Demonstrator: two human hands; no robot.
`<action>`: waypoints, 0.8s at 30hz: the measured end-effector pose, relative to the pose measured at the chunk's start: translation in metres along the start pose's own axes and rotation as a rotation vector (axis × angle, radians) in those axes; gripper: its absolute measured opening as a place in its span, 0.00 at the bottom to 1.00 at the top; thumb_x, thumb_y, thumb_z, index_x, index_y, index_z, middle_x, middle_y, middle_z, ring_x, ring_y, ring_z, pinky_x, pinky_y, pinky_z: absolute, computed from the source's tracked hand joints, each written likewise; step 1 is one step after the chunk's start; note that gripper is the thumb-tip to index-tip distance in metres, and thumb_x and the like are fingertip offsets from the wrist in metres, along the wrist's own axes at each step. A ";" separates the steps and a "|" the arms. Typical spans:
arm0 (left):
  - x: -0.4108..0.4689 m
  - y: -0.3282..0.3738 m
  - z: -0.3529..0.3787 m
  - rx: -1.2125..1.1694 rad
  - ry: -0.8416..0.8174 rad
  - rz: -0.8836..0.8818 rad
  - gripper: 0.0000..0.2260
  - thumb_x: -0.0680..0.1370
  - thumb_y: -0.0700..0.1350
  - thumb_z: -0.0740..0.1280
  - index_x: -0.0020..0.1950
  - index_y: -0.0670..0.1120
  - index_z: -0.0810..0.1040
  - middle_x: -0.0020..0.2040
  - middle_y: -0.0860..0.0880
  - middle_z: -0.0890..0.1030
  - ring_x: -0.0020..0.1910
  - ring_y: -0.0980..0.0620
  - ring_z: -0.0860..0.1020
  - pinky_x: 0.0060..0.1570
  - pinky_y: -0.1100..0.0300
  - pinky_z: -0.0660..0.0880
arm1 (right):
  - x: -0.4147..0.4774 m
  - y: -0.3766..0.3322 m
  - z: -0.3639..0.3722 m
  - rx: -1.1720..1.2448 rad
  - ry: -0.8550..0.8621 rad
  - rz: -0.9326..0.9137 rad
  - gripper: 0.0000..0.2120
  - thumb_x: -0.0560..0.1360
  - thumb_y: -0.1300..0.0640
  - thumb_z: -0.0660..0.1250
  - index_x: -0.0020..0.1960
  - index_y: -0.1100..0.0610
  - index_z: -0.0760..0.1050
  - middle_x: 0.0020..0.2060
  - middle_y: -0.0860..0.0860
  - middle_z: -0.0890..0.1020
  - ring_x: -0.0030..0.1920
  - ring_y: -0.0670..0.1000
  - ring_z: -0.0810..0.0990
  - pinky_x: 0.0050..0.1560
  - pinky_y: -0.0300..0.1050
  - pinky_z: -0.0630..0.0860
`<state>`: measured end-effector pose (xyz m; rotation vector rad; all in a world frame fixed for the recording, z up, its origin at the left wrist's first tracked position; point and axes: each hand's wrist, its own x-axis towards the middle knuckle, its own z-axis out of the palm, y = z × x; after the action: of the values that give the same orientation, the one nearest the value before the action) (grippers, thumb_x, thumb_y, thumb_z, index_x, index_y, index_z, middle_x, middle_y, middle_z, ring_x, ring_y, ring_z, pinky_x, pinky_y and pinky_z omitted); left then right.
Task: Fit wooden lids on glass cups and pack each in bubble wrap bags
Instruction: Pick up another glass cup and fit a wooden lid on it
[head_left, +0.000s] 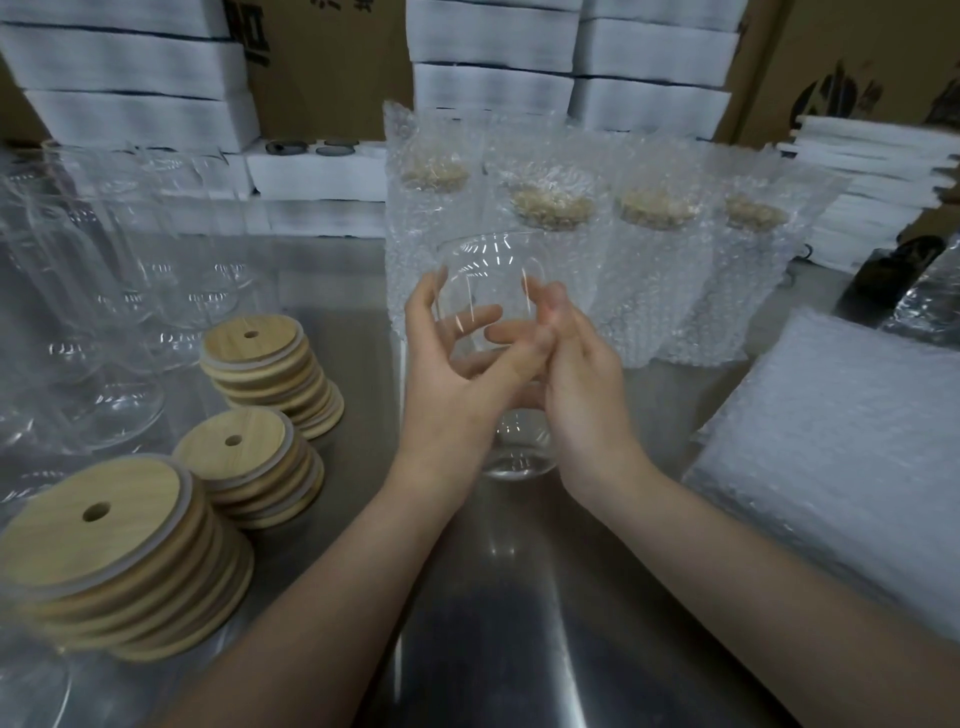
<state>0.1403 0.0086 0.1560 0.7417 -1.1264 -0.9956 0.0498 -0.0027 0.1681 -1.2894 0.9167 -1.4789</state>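
A clear glass cup (488, 270) with no lid is held above the steel table between both hands, its mouth tilted away from me. My left hand (452, 374) wraps its fingers round the cup from the left. My right hand (576, 374) grips it from the right, fingers curled over the side. Three stacks of round wooden lids with a straw hole lie at the left: a near stack (109, 566), a middle stack (249, 467) and a far stack (270, 364). A pile of flat bubble wrap bags (841, 467) lies at the right.
Several lidded cups in bubble wrap bags (550, 249) stand in a row behind my hands. Bare glass cups (104, 291) crowd the far left of the steel table (519, 597). White foam boxes (130, 78) and cardboard cartons are stacked along the back.
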 end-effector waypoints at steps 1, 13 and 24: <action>0.000 -0.001 0.000 -0.021 0.011 0.015 0.33 0.69 0.49 0.74 0.70 0.56 0.63 0.62 0.44 0.77 0.52 0.49 0.84 0.43 0.56 0.81 | 0.001 0.000 -0.001 0.023 0.007 0.018 0.12 0.77 0.38 0.59 0.49 0.39 0.81 0.45 0.53 0.86 0.47 0.56 0.86 0.42 0.46 0.84; 0.007 0.004 -0.006 -0.331 -0.054 -0.225 0.27 0.73 0.55 0.62 0.70 0.44 0.70 0.61 0.40 0.80 0.57 0.42 0.82 0.51 0.48 0.81 | 0.005 -0.006 -0.013 0.054 0.032 0.166 0.13 0.80 0.46 0.63 0.48 0.49 0.85 0.36 0.52 0.83 0.32 0.51 0.79 0.34 0.44 0.76; 0.015 0.000 -0.013 -0.085 0.039 -0.003 0.18 0.75 0.58 0.63 0.59 0.50 0.68 0.47 0.59 0.84 0.43 0.58 0.84 0.39 0.61 0.80 | 0.007 -0.008 -0.013 0.374 -0.263 0.405 0.30 0.77 0.33 0.54 0.68 0.53 0.72 0.54 0.57 0.83 0.52 0.57 0.83 0.46 0.54 0.82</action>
<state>0.1546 -0.0049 0.1578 0.6918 -1.0428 -1.0211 0.0360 -0.0078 0.1758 -0.9280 0.6422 -1.0699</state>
